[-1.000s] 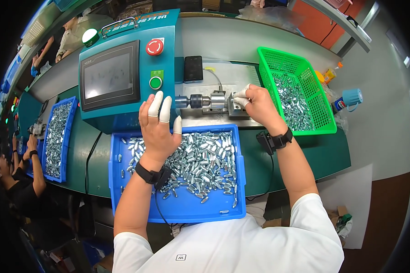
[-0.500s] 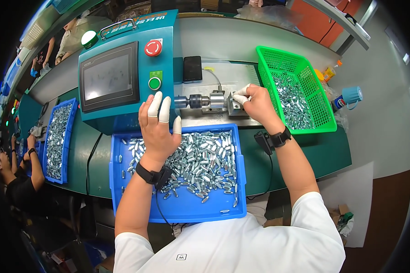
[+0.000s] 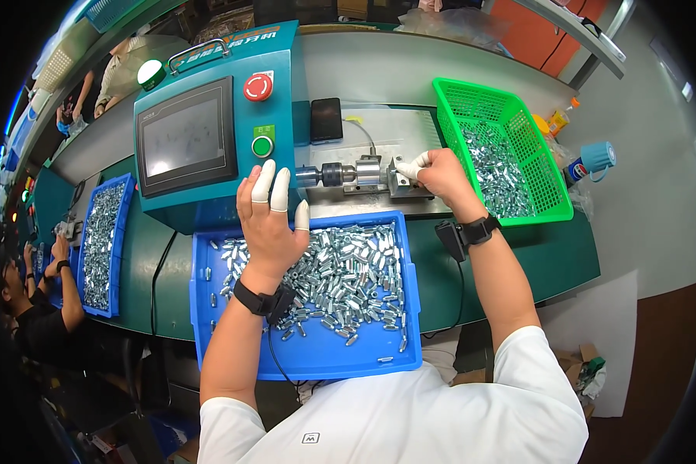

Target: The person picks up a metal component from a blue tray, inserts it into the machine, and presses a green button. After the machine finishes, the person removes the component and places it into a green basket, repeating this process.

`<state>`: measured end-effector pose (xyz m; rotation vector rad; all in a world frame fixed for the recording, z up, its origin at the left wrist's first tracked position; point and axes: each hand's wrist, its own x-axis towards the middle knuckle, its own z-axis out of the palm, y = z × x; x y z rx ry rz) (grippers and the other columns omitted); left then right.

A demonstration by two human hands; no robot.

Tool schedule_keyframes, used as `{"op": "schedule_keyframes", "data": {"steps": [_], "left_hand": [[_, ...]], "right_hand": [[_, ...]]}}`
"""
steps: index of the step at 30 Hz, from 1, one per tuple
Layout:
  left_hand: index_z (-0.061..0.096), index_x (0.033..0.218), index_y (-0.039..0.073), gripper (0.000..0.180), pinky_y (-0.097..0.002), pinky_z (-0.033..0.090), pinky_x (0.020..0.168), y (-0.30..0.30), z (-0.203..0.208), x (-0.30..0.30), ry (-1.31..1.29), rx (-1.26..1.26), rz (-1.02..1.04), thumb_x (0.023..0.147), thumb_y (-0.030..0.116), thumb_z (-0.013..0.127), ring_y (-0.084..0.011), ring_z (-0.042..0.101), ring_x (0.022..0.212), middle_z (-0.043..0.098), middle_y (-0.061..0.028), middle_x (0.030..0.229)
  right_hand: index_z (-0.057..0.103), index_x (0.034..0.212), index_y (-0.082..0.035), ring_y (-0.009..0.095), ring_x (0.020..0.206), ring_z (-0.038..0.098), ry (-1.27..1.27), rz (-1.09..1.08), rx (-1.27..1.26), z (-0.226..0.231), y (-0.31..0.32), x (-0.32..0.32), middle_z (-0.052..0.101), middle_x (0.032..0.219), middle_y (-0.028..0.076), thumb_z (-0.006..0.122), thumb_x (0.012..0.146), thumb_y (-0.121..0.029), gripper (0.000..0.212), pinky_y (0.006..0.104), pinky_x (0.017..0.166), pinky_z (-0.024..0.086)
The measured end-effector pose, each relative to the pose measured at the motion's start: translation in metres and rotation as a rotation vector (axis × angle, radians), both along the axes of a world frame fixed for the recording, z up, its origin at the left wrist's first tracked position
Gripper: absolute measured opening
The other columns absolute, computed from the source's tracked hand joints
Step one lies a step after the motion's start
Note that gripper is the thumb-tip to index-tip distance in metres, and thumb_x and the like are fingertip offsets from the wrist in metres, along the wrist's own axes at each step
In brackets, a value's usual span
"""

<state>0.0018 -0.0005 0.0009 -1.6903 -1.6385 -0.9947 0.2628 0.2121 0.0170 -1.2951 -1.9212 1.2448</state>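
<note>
My left hand (image 3: pixel 269 224) is open, fingers spread, with white finger cots on several of them. It hovers at the front of the teal machine (image 3: pixel 201 205), below the green button (image 3: pixel 262 147) and over the near blue tray (image 3: pixel 305 359). My right hand (image 3: pixel 445 178) is closed in a pinch at the right side of a metal fixture block (image 3: pixel 400 182). Finger cots cover its fingertips, and whatever lies between them is hidden. Left of the block, a drill-type chuck (image 3: pixel 332 173) points toward a metal cylinder (image 3: pixel 368 171). Many small silvery metal fittings (image 3: pixel 340 271) fill the tray.
A green basket (image 3: pixel 549 182) of similar fittings stands at the right, with a blue cup (image 3: pixel 595 161) beyond it. A phone (image 3: pixel 326 120) lies behind the chuck. Another blue tray (image 3: pixel 121 232) and a co-worker (image 3: pixel 42 317) are at the left. Cables hang from my wrist bands.
My right hand has shifted slightly right, its pinched fingertips moving from the top of the fixture block to its right side. My left hand stays nearly in place.
</note>
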Motion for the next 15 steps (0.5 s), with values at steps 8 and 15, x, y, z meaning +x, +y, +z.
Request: {"op": "schedule_keyframes", "data": {"steps": [8,15], "left_hand": [[0.054,0.148,0.002,0.07,-0.0539,0.034,0.125,0.001,0.0,0.0,-0.004,0.001,-0.006,0.083,0.009,0.079,-0.0407,0.043,0.148,0.05,-0.019,0.155],[0.053,0.149,0.002,0.072,-0.053,0.035,0.124,0.0,0.002,0.002,-0.003,-0.006,-0.01,0.083,0.007,0.08,-0.0419,0.043,0.147,0.049,-0.0189,0.157]], "right_hand": [[0.075,0.075,0.003,0.011,0.059,0.059,0.017,0.017,0.122,-0.007,-0.01,-0.011,0.069,0.065,0.005,0.09,0.087,-0.024,0.033,0.0337,0.055,0.048],[0.075,0.076,0.003,0.01,0.059,0.059,0.027,-0.004,0.216,-0.01,-0.02,-0.025,0.069,0.065,0.006,0.089,0.089,-0.023,0.032,0.0332,0.054,0.047]]}}
